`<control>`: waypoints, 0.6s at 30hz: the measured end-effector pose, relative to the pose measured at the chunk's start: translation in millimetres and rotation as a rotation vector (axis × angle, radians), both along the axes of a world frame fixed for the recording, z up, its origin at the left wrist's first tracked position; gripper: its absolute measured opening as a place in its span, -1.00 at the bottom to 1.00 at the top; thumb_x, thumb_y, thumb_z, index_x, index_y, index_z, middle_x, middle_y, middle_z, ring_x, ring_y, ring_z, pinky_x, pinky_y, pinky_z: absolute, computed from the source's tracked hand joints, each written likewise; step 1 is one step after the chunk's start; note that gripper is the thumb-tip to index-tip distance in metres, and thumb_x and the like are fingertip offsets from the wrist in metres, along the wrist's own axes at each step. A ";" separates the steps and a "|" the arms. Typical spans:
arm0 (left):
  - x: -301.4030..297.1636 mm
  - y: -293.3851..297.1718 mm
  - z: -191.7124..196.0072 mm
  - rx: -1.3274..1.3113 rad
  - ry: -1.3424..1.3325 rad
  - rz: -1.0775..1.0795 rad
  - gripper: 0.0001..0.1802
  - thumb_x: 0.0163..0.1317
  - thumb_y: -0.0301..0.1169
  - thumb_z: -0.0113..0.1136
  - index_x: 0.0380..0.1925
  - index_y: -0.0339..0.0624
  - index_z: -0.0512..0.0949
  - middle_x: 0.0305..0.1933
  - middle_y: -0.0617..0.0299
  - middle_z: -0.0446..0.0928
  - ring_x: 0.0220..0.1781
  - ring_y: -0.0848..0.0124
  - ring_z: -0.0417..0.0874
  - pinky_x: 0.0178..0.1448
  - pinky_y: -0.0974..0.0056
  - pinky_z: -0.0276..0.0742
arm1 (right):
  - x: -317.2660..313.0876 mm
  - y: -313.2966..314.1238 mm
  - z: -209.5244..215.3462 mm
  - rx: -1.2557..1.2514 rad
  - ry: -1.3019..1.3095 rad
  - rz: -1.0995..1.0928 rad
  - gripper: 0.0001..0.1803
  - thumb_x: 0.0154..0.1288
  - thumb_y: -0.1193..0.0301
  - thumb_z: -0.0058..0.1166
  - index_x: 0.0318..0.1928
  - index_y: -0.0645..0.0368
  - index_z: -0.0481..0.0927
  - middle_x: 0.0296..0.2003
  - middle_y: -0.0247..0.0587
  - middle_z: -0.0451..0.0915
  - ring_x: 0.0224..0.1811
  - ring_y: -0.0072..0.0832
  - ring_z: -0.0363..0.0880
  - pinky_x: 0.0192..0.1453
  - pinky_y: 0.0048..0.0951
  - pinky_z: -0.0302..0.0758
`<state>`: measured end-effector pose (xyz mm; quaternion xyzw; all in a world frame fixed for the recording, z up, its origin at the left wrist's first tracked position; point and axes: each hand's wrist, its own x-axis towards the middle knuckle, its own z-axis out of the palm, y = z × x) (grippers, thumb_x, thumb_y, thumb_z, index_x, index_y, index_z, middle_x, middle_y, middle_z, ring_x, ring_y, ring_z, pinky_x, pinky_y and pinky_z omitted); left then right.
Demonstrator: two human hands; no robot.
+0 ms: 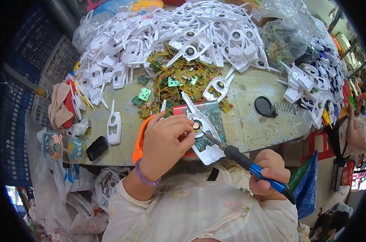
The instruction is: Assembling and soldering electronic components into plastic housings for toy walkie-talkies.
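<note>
My right hand is closed around the blue and black handle of a soldering iron. The iron's metal tip reaches the edge of a small round speaker set in a white plastic shell. At the speaker's other side, my left hand has its thumb and fingertips pinched together; whatever lies between them is too small to make out. Beneath the shell is a dark green patterned board with a red edge. An orange plastic piece shows beside my left hand, partly covered by it.
White shells are heaped across the back, with more at the right. Wired circuit boards lie in front of the heap. Around them are a black round stand with a spring, a glass jar and a black object.
</note>
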<state>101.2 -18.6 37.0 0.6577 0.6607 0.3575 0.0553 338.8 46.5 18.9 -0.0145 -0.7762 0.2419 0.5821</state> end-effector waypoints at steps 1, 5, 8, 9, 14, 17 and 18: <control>0.2 -0.4 -0.4 0.001 -0.007 0.004 -0.94 -0.03 -0.43 0.27 -0.57 -0.12 0.58 -0.27 0.30 0.68 -0.18 0.32 0.66 0.20 0.00 0.33 | 0.3 0.2 -2.3 -0.036 -0.001 0.023 -0.71 0.25 0.23 0.17 -0.30 0.15 0.40 -0.61 -0.25 0.48 -0.66 -0.31 0.47 -0.62 -0.39 0.33; 1.0 -0.7 0.5 0.000 0.013 0.004 -0.94 -0.03 -0.44 0.27 -0.58 -0.12 0.57 -0.28 0.31 0.67 -0.18 0.32 0.66 0.18 0.01 0.35 | -13.3 5.9 0.6 0.092 0.030 0.007 -0.68 0.35 0.21 0.00 -0.24 0.21 0.29 -0.73 -0.29 0.35 -0.82 -0.48 0.26 -0.73 -0.48 0.20; 2.2 -0.5 0.7 0.028 0.045 0.013 -0.93 -0.04 -0.46 0.28 -0.59 -0.13 0.56 -0.28 0.31 0.67 -0.18 0.32 0.66 0.17 0.01 0.36 | -14.3 5.4 2.3 0.074 0.021 0.016 -0.69 0.35 0.22 0.00 -0.24 0.21 0.29 -0.73 -0.30 0.35 -0.81 -0.48 0.27 -0.73 -0.48 0.20; 2.4 -0.6 1.1 0.028 0.043 0.015 -0.92 -0.05 -0.46 0.29 -0.59 -0.13 0.56 -0.28 0.31 0.67 -0.18 0.31 0.66 0.16 0.01 0.37 | -14.6 5.7 2.5 0.082 0.017 0.017 -0.69 0.35 0.22 0.00 -0.24 0.21 0.29 -0.73 -0.30 0.35 -0.81 -0.48 0.28 -0.73 -0.48 0.20; 3.8 -0.3 -0.2 0.044 0.052 0.023 -0.92 -0.05 -0.46 0.29 -0.59 -0.13 0.55 -0.29 0.31 0.67 -0.15 0.31 0.66 0.16 0.01 0.37 | -14.9 6.2 2.4 0.079 0.007 0.027 -0.69 0.34 0.22 0.01 -0.24 0.21 0.30 -0.73 -0.30 0.36 -0.82 -0.49 0.27 -0.73 -0.48 0.20; 4.9 -0.7 0.0 0.042 0.054 0.030 -0.92 -0.05 -0.46 0.29 -0.59 -0.14 0.55 -0.29 0.31 0.67 -0.14 0.31 0.66 0.16 0.01 0.37 | -14.7 7.6 4.4 0.097 -0.010 0.038 -0.68 0.33 0.21 0.01 -0.23 0.21 0.30 -0.73 -0.29 0.36 -0.81 -0.49 0.27 -0.74 -0.48 0.17; 5.4 -0.8 0.4 0.041 0.065 0.030 -0.92 -0.05 -0.46 0.29 -0.59 -0.13 0.55 -0.29 0.31 0.67 -0.14 0.31 0.66 0.16 0.01 0.36 | -14.6 7.6 6.1 0.093 -0.029 0.039 -0.68 0.33 0.20 0.01 -0.24 0.21 0.31 -0.73 -0.30 0.35 -0.81 -0.49 0.27 -0.74 -0.47 0.15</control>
